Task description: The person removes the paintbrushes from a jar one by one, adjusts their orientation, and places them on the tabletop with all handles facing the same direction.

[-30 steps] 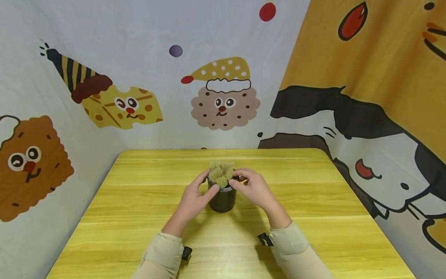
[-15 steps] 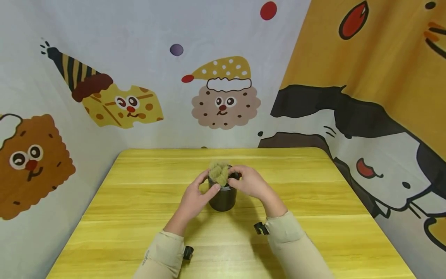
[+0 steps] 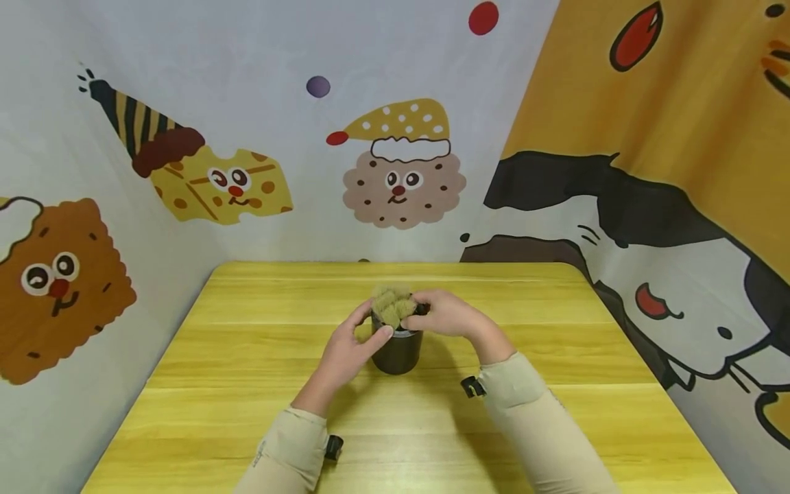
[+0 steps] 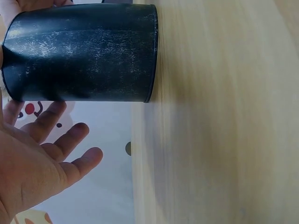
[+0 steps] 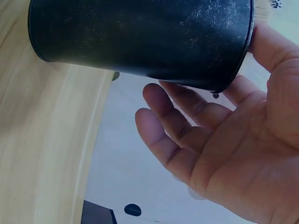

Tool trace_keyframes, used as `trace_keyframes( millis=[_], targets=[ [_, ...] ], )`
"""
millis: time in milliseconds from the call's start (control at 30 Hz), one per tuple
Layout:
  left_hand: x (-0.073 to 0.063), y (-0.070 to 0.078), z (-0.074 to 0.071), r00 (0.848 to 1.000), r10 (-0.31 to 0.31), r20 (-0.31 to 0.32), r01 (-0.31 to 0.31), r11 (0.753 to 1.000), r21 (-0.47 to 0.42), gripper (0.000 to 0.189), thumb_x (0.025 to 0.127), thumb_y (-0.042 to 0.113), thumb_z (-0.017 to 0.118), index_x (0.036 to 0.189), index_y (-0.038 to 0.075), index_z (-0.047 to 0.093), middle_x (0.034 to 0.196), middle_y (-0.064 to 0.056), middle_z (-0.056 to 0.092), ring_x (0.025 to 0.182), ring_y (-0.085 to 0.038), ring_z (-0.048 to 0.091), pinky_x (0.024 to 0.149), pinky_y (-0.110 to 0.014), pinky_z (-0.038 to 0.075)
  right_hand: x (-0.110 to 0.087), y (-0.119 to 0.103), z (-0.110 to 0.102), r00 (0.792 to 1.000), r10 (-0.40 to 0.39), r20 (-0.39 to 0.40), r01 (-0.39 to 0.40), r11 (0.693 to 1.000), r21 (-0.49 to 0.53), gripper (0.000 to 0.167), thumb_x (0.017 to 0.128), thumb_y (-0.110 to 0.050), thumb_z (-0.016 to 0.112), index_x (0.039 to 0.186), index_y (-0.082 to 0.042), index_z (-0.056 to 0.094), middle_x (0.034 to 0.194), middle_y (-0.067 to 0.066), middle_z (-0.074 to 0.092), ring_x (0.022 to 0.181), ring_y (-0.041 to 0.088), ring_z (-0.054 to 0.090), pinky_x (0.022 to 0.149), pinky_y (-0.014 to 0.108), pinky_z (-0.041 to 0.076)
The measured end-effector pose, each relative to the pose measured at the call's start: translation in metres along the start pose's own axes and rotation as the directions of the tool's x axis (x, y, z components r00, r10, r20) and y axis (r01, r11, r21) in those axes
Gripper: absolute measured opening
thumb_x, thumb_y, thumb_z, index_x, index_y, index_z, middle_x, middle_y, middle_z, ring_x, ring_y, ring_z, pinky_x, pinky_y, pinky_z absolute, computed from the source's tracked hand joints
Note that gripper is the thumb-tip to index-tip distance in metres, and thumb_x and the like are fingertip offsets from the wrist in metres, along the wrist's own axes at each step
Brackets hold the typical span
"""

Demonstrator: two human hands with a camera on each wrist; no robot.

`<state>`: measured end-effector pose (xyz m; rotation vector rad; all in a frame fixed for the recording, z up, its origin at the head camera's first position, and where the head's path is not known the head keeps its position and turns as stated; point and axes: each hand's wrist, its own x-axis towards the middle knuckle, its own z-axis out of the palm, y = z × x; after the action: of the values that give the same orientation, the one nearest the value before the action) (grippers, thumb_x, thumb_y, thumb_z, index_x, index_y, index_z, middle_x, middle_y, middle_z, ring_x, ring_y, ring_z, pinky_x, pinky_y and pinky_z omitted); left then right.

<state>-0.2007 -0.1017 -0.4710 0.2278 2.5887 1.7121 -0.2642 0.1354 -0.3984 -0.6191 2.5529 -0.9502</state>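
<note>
A black cylindrical pot (image 3: 396, 353) stands upright on the wooden table, a little back from its middle. Fuzzy khaki clumps (image 3: 390, 305) fill its mouth and rise above the rim. My left hand (image 3: 348, 350) holds the pot at the upper left, thumb on the near rim and fingers round the far side. From the right, my right hand (image 3: 447, 314) pinches at the clumps by the rim with thumb and forefinger. Both wrist views show the scuffed wall of the pot (image 4: 88, 51), with the other fingers spread loosely beside it; the clumps are mostly hidden there.
The yellow wood-grain table (image 3: 234, 384) reaches back to a printed cloth wall (image 3: 259, 55) with cartoon biscuits and cheese. Black wrist mounts (image 3: 334, 448) sit at the beige sleeves (image 3: 293, 439).
The right hand first moves left, pushing the clumps aside and baring the dark mouth, then shifts back right. The clumps now spread right again. The left hand keeps its hold on the pot.
</note>
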Motion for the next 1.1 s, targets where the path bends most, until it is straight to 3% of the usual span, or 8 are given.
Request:
trace_keyframes(
  millis=[100,200,400,567,667,867,1100],
  targets=[
    [0.000,0.001,0.000,1.000,-0.004,0.000,0.004,1.000,0.005,0.081,0.099,0.064,0.068,0.168,0.036,0.036,0.170,-0.005,0.043,0.158,-0.034,0.040,0.121,-0.070,0.037,0.000,0.002,0.000,1.000,-0.019,-0.004,0.019,1.000,0.024,0.025,0.101,-0.042,0.074,0.111,-0.019,0.075,0.104,0.000,0.075,0.092,0.018,0.067,0.085,0.039,0.055],
    [0.001,0.001,0.000,1.000,0.004,-0.003,-0.004,1.000,0.006,0.079,0.100,0.062,0.069,0.167,0.036,0.036,0.169,-0.006,0.045,0.158,-0.034,0.040,0.121,-0.070,0.037,-0.002,0.002,-0.001,0.998,-0.044,-0.043,0.045,0.999,0.015,0.023,0.101,-0.041,0.075,0.097,-0.018,0.073,0.086,-0.004,0.067,0.077,0.014,0.057,0.074,0.033,0.048],
    [0.001,-0.001,0.001,1.000,0.003,-0.013,-0.003,1.000,-0.001,0.079,0.099,0.064,0.069,0.166,0.039,0.037,0.168,-0.005,0.046,0.157,-0.033,0.042,0.121,-0.070,0.037,-0.007,0.003,-0.001,0.989,-0.076,-0.124,0.077,0.997,-0.002,0.017,0.101,-0.040,0.076,0.101,-0.023,0.077,0.100,-0.005,0.075,0.091,0.021,0.067,0.078,0.035,0.053],
    [0.001,-0.002,0.002,1.000,0.009,-0.014,-0.009,1.000,-0.003,0.080,0.099,0.063,0.069,0.167,0.038,0.036,0.168,-0.005,0.047,0.156,-0.033,0.043,0.120,-0.070,0.038,-0.011,0.004,-0.002,0.974,-0.097,-0.205,0.105,0.994,0.026,0.027,0.100,-0.037,0.078,0.083,-0.019,0.069,0.084,0.002,0.065,0.068,0.017,0.050,0.066,0.033,0.044],
    [0.002,-0.002,0.002,1.000,0.016,-0.018,-0.016,1.000,0.000,0.079,0.100,0.061,0.069,0.167,0.037,0.036,0.168,-0.005,0.047,0.155,-0.033,0.044,0.120,-0.069,0.038,-0.012,0.003,-0.004,0.956,-0.122,-0.268,0.139,0.989,0.046,0.031,0.099,-0.035,0.079,0.078,-0.017,0.067,0.081,0.003,0.061,0.065,0.015,0.046,0.061,0.031,0.043],
    [0.002,-0.002,0.002,1.000,0.008,-0.013,-0.008,1.000,-0.012,0.078,0.100,0.060,0.069,0.167,0.037,0.035,0.168,-0.004,0.047,0.155,-0.033,0.043,0.121,-0.069,0.038,-0.017,-0.002,-0.010,0.925,-0.133,-0.356,0.183,0.977,0.112,0.015,0.098,-0.033,0.081,0.092,-0.019,0.081,0.084,0.001,0.070,0.070,0.018,0.056,0.061,0.029,0.048],
    [0.001,-0.001,0.002,1.000,0.024,-0.013,-0.025,1.000,-0.015,0.077,0.102,0.056,0.069,0.168,0.034,0.035,0.169,-0.006,0.045,0.155,-0.036,0.043,0.119,-0.069,0.039,-0.025,-0.005,-0.019,0.881,-0.151,-0.447,0.249,0.954,0.167,0.015,0.099,-0.030,0.080,0.095,-0.016,0.084,0.083,0.003,0.076,0.068,0.020,0.060,0.062,0.029,0.048]
  ],
)
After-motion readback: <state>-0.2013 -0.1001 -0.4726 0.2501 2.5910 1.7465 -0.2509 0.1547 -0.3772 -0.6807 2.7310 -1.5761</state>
